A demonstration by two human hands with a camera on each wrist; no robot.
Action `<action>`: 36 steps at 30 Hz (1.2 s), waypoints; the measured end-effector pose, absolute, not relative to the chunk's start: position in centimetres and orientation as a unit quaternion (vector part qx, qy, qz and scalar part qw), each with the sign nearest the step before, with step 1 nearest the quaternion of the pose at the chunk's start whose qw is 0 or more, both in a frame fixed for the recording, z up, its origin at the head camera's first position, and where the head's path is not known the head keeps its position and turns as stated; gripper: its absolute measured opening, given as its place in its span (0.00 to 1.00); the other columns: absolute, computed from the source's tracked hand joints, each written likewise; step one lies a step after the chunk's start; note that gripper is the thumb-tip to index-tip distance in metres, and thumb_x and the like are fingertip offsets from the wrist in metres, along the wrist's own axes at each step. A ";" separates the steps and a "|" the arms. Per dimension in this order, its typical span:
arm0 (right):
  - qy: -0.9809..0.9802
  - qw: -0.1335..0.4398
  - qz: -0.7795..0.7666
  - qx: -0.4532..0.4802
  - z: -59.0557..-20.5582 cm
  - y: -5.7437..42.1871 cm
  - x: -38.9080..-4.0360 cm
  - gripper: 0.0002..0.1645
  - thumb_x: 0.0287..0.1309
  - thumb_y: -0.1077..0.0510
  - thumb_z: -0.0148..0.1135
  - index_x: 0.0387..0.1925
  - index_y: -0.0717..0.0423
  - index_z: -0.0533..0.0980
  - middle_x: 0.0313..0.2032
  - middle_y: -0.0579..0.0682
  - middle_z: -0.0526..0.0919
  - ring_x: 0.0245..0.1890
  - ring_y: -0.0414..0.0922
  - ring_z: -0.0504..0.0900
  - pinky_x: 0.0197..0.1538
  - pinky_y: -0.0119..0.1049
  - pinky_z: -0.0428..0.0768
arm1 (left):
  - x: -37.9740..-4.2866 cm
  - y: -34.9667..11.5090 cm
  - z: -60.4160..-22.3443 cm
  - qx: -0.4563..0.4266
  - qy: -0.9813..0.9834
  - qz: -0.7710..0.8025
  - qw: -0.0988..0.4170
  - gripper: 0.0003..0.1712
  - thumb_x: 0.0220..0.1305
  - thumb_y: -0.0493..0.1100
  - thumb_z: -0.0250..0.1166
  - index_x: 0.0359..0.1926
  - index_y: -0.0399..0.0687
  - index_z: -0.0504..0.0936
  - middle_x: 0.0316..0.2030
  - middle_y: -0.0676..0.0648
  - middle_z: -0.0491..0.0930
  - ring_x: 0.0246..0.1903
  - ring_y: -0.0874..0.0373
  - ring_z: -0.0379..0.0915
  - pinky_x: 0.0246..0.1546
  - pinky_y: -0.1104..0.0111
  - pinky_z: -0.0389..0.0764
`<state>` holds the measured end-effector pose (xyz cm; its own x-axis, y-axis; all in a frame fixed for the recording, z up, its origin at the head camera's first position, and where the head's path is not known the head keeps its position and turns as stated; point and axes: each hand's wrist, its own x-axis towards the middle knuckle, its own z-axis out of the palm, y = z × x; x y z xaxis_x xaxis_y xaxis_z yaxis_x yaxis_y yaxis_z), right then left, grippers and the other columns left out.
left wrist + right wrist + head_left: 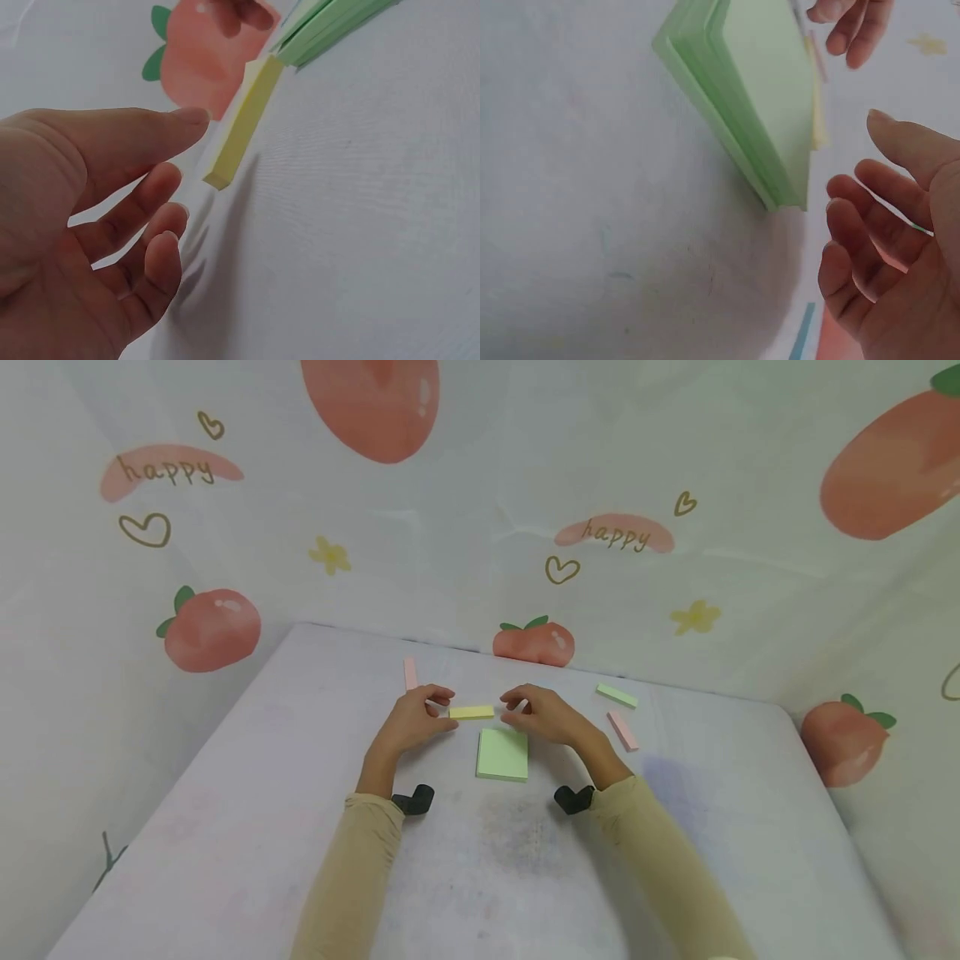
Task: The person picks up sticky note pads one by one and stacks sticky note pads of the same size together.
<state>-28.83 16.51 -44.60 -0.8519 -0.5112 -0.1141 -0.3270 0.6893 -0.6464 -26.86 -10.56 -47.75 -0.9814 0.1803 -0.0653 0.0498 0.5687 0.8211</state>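
A narrow yellow sticky-note pad (471, 712) lies crosswise on the table between the two hands. My left hand (411, 720) is by its left end, fingers loosely bent and holding nothing; the left wrist view shows a gap between the thumb (176, 126) and the yellow pad (244, 127). Off the right end, my right hand (546, 714) hovers with relaxed fingers and an unfilled grasp. Nearer the body sits a square light-green sticky-note pad (502, 755), its layered sheets (727, 112) showing at the edge in the right wrist view.
Beyond the left hand lies a narrow pink strip pad (410, 672). To the right are a narrow green strip pad (617, 696) and another pink one (622, 731). A white cloth wall (450, 593) printed with fruit rises behind the table (247, 827).
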 end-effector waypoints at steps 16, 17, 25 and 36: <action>0.904 0.185 -0.301 -0.241 -45.9 15.1 -31.3 0.25 0.66 0.51 0.67 0.62 0.55 0.78 0.48 0.51 0.82 0.47 0.46 0.79 0.49 0.34 0.77 | -26.9 -9.4 -48.3 0.037 0.904 0.420 0.067 0.22 0.63 0.43 0.71 0.57 0.44 0.83 0.50 0.42 0.81 0.51 0.49 0.77 0.55 0.55 0.77; 0.905 0.185 -0.299 -0.240 -45.9 15.0 -31.3 0.25 0.66 0.51 0.67 0.62 0.55 0.79 0.48 0.51 0.82 0.47 0.45 0.78 0.49 0.34 0.76 | -27.0 -9.3 -48.4 0.035 0.906 0.417 0.065 0.21 0.63 0.42 0.71 0.56 0.44 0.84 0.49 0.42 0.81 0.51 0.49 0.77 0.55 0.55 0.77; 0.910 0.185 -0.291 -0.231 -45.8 14.8 -31.2 0.22 0.65 0.53 0.68 0.57 0.57 0.80 0.48 0.52 0.83 0.47 0.46 0.78 0.51 0.36 0.77 | -27.0 -8.6 -48.8 0.034 0.921 0.385 0.056 0.15 0.67 0.43 0.69 0.53 0.45 0.84 0.48 0.44 0.80 0.48 0.51 0.76 0.53 0.57 0.78; 0.912 0.135 -0.331 -0.201 -45.9 14.5 -30.5 0.16 0.65 0.51 0.68 0.48 0.55 0.79 0.44 0.51 0.85 0.39 0.44 0.80 0.40 0.31 0.77 | -27.2 -8.9 -48.3 0.051 0.887 0.457 0.051 0.13 0.72 0.46 0.63 0.54 0.50 0.79 0.51 0.47 0.81 0.46 0.52 0.77 0.50 0.59 0.77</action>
